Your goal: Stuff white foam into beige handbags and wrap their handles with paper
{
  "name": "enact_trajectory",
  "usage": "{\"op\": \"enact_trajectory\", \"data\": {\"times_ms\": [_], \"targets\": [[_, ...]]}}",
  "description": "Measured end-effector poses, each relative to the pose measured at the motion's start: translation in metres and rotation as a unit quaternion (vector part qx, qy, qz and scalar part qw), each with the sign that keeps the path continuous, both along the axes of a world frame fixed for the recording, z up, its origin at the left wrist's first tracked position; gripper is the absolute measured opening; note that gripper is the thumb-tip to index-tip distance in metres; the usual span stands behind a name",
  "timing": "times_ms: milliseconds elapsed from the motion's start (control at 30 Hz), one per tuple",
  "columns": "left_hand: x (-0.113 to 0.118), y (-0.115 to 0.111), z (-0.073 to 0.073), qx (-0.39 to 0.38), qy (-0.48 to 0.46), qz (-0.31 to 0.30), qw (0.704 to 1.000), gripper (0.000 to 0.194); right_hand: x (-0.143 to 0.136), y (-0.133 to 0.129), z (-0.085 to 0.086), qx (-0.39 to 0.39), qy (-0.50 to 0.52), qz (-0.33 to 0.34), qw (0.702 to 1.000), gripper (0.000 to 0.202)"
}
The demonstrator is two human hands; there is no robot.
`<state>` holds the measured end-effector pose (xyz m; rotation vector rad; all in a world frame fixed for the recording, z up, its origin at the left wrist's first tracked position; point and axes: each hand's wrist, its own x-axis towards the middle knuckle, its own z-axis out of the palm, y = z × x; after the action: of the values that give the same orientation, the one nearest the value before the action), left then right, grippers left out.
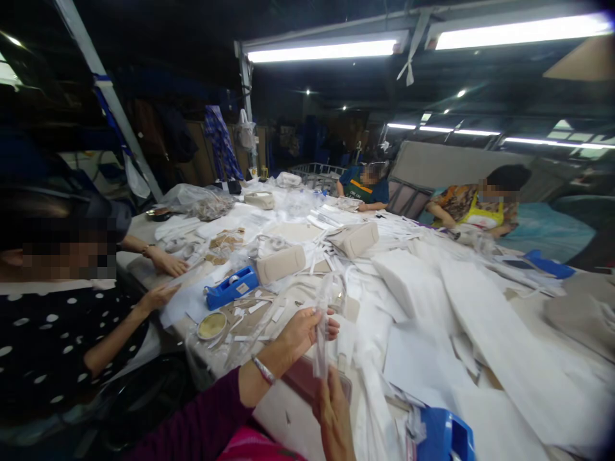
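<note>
A narrow, see-through plastic strip (321, 355) stands upright in front of me, folded flat. My left hand (303, 330), with a bracelet at the wrist, pinches it near its upper half, the other fingers showing behind it. Lower down, my right hand (332, 403) is closed on the strip's bottom end, thumb and fingers together. Under both hands lies a brownish-pink flat piece (305, 379) with a clear edge, partly hidden by my arm. Just beyond, a beige bag (281, 264) rests among clear plastic and white straps.
A blue tape dispenser (233, 288) and a round tin (212, 326) sit to the left; another blue dispenser (444, 435) is at lower right. White sheets (500, 333) cover the right side. A co-worker in polka dots (62, 339) works at left; two more people sit across.
</note>
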<state>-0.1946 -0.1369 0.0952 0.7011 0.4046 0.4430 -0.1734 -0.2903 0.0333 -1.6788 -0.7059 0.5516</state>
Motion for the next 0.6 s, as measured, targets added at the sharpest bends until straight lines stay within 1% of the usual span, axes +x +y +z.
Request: {"op": "enact_trajectory", "data": {"times_ms": [67, 133, 200, 267, 300, 367, 400, 433, 467, 500, 533, 567, 600], "targets": [[-0.001, -0.003, 0.003, 0.005, -0.004, -0.01, 1.0, 0.029, 0.002, -0.001, -0.008, 0.006, 0.007, -0.008, 1.0, 0.049], [-0.004, -0.004, 0.004, 0.025, 0.011, -0.047, 0.999, 0.032, 0.007, 0.0, -0.013, 0.007, 0.019, -0.013, 1.0, 0.049], [-0.006, -0.003, 0.004, 0.053, 0.039, -0.093, 0.993, 0.033, 0.015, 0.003, -0.013, -0.004, 0.028, -0.002, 1.0, 0.049], [-0.006, 0.001, 0.003, 0.075, 0.058, -0.105, 0.99, 0.034, 0.027, 0.003, -0.006, -0.016, 0.016, 0.021, 1.0, 0.048], [-0.005, 0.003, 0.003, 0.083, 0.06, -0.09, 0.991, 0.035, 0.034, 0.002, -0.001, -0.012, -0.007, 0.021, 1.0, 0.047], [0.0, 0.01, 0.005, 0.099, 0.058, -0.031, 0.993, 0.037, 0.048, 0.001, 0.012, 0.012, -0.066, -0.009, 0.998, 0.046], [0.004, 0.012, 0.006, 0.107, 0.055, -0.001, 0.993, 0.037, 0.054, 0.0, 0.018, 0.018, -0.08, -0.021, 0.996, 0.046], [0.007, 0.014, 0.008, 0.114, 0.052, 0.026, 0.992, 0.038, 0.06, 0.001, 0.023, 0.011, -0.066, -0.023, 0.997, 0.046], [0.01, 0.015, 0.01, 0.119, 0.048, 0.047, 0.991, 0.039, 0.065, 0.002, 0.026, -0.013, -0.017, -0.009, 1.0, 0.048], [0.013, 0.015, 0.012, 0.122, 0.046, 0.06, 0.99, 0.039, 0.07, 0.005, 0.027, -0.044, 0.061, 0.017, 0.997, 0.051], [0.014, 0.014, 0.013, 0.123, 0.046, 0.065, 0.989, 0.039, 0.074, 0.01, 0.027, -0.072, 0.154, 0.044, 0.985, 0.054], [0.015, 0.012, 0.014, 0.121, 0.047, 0.066, 0.989, 0.04, 0.079, 0.016, 0.025, -0.088, 0.243, 0.063, 0.964, 0.056], [0.015, 0.009, 0.015, 0.119, 0.05, 0.065, 0.99, 0.04, 0.084, 0.024, 0.024, -0.088, 0.317, 0.067, 0.942, 0.057]]}}
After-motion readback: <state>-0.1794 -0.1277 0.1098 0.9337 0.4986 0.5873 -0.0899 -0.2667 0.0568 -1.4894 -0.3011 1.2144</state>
